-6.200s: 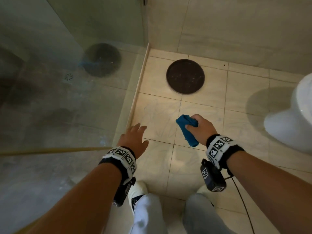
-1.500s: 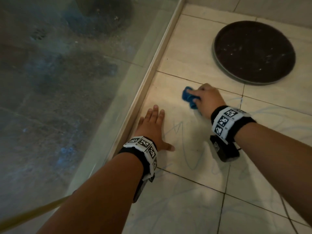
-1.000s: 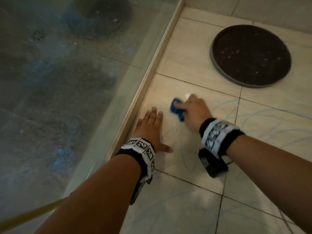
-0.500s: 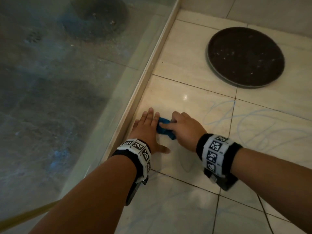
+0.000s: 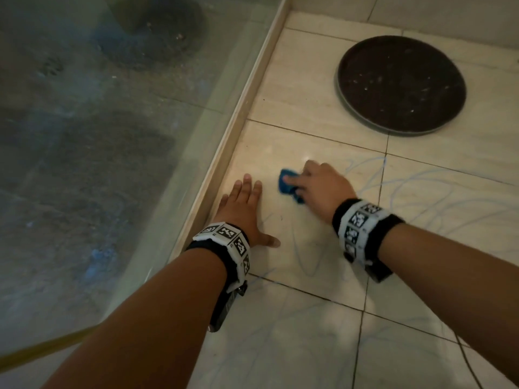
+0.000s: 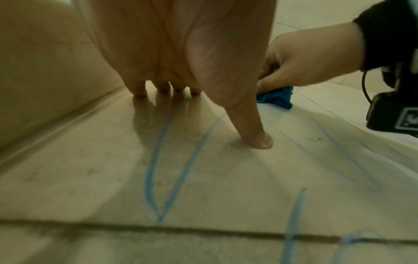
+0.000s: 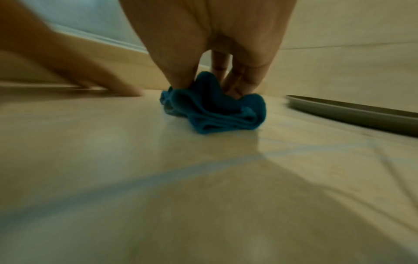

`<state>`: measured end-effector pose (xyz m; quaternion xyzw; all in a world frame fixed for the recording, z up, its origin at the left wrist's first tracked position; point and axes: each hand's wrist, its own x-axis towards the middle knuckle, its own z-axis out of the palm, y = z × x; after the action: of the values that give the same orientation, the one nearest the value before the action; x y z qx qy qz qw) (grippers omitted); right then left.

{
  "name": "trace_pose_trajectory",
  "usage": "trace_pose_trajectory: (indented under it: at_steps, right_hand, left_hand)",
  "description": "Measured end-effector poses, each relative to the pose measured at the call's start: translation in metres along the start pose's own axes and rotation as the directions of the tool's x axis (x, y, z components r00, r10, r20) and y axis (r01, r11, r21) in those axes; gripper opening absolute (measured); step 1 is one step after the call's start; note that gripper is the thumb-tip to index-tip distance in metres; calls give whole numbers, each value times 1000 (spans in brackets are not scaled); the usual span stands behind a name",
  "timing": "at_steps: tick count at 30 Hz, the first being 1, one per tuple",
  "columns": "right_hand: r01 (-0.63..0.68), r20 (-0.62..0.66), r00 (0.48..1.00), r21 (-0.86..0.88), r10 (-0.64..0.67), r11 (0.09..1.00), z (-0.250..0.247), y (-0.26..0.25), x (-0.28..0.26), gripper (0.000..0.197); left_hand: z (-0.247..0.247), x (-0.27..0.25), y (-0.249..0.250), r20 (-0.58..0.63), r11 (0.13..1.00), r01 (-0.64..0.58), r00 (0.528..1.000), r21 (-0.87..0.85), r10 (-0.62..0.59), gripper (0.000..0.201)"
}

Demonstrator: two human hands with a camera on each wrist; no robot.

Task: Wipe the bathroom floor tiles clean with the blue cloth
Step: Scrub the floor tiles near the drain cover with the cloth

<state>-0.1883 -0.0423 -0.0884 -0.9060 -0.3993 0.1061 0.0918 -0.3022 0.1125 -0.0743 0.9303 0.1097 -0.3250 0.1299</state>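
Observation:
A bunched blue cloth lies on the beige floor tile, and my right hand pinches it between thumb and fingers and presses it down. My left hand lies flat on the same tile beside the kerb, fingers straight, thumb spread, a short gap left of the cloth. Thin blue scribble lines run over the tiles to the right and toward me.
A glass shower screen on a raised beige kerb bounds the floor on the left. A round dark tray lies on the far tiles near the wall.
Half a second ago the cloth was against my left hand's fingers; my right hand has slid it away, to the right and farther. The left hand has stayed planted.

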Motion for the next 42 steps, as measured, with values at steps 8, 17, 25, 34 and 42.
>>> trace_pose_trajectory:
  at_steps: [8,17,25,34,42]
  right_hand:
    - [-31,104,994,14,29,999,8,-51,-33,32]
    - [-335,-49,938,132,344,933,13,-1,-16,38]
    - [11,116,993,110,-23,994,21,-37,-28,28]
    - [-59,226,974,192,15,980,18,-77,-40,20]
    - [-472,72,863,470,500,746,7,-63,8,42]
  left_hand:
    - [2,-8,3,-36,998,22,999,60,-20,129]
    - [27,-47,-18,-2,999,45,999,-28,-45,138]
    - [27,-47,-17,31,998,67,997,23,-67,136]
    - [28,-45,-17,39,997,70,997,38,-71,137]
    - [27,-47,-16,39,997,80,996,15,-80,138]
